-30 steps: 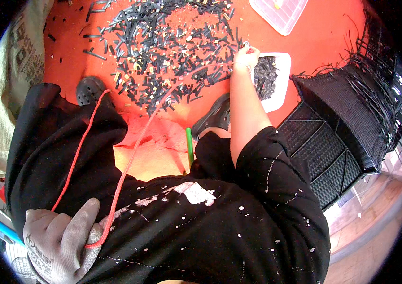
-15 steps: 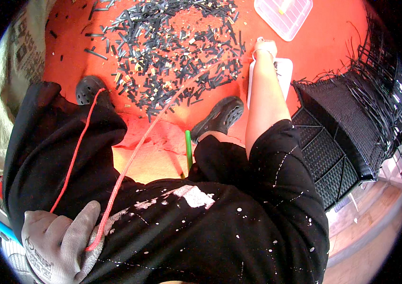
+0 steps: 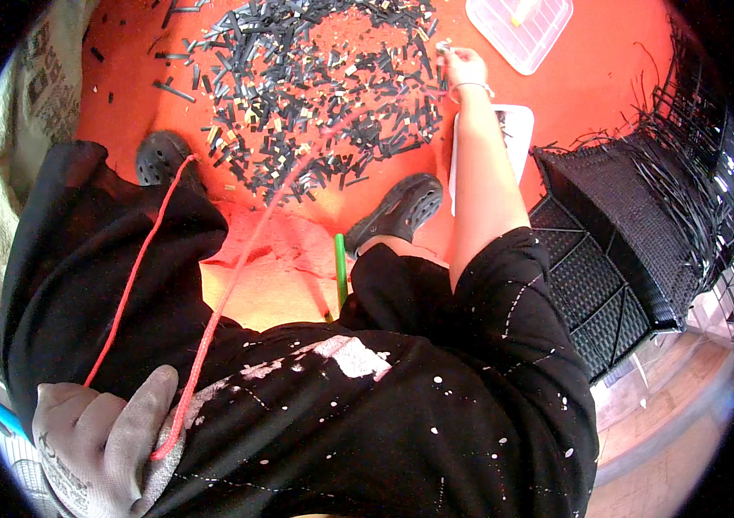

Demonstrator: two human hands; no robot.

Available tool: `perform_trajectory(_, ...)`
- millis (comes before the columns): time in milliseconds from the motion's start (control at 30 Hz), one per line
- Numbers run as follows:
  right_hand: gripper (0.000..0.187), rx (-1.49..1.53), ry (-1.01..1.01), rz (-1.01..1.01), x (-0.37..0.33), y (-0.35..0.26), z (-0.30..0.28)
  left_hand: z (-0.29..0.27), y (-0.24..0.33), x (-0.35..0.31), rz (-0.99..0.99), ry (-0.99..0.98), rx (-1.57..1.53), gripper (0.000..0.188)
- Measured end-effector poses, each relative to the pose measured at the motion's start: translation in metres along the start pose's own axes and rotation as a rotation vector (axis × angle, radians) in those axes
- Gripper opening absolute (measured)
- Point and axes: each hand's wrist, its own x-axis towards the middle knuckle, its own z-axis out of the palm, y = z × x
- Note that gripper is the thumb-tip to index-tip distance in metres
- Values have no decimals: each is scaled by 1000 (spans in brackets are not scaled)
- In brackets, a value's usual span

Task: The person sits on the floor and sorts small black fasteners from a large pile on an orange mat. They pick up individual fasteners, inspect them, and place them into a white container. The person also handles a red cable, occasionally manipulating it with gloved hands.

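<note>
1. Head view, what's new: the bare right hand (image 3: 468, 69) is hovering by the edge of the black scraps (image 3: 246, 39), whereas half a second ago it was hanging over the top of the white box (image 3: 518, 123). The gloved left hand (image 3: 98, 440) is basically staying put on the lap
2. What that means, just my read: the box is getting a break right now, and whatever the right fingers are handling is getting the attention
3. Hands: they're staying well apart. The left fingers are curling round the red cord (image 3: 209, 338), thumb sticking up, and the right fingertips seem to be pinching a small object (image 3: 443, 47), way too tiny to ID
4. Where the cord's lying: one length is running from the glove across the scraps toward the right hand, going pale there, so I can't tell if those fingers are gripping it too. The other length is running from the glove up to the left shoe (image 3: 160, 158)
5. The box is sitting partly hidden behind the right forearm (image 3: 488, 164), with a black woven basket (image 3: 635, 216) standing further right
</note>
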Motion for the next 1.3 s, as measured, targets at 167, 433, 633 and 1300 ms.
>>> perform_trajectory(167, 24, -276, 72, -238, -13, -18, 35, 1, -3, -2, -2, -3, 1, 46)
perform_trajectory(433, 28, -299, 242, -159, -40, -56, 20, 5, -6, -7, 36, 143, 25, 44)
perform_trajectory(633, 16, 387, 269, -92, -20, 1, 28, 6, -9, -9, 23, 141, 18, 44)
perform_trajectory(1300, 29, -310, 149, -238, -58, -68, 59, 5, -10, -15, 64, 167, -7, 43)
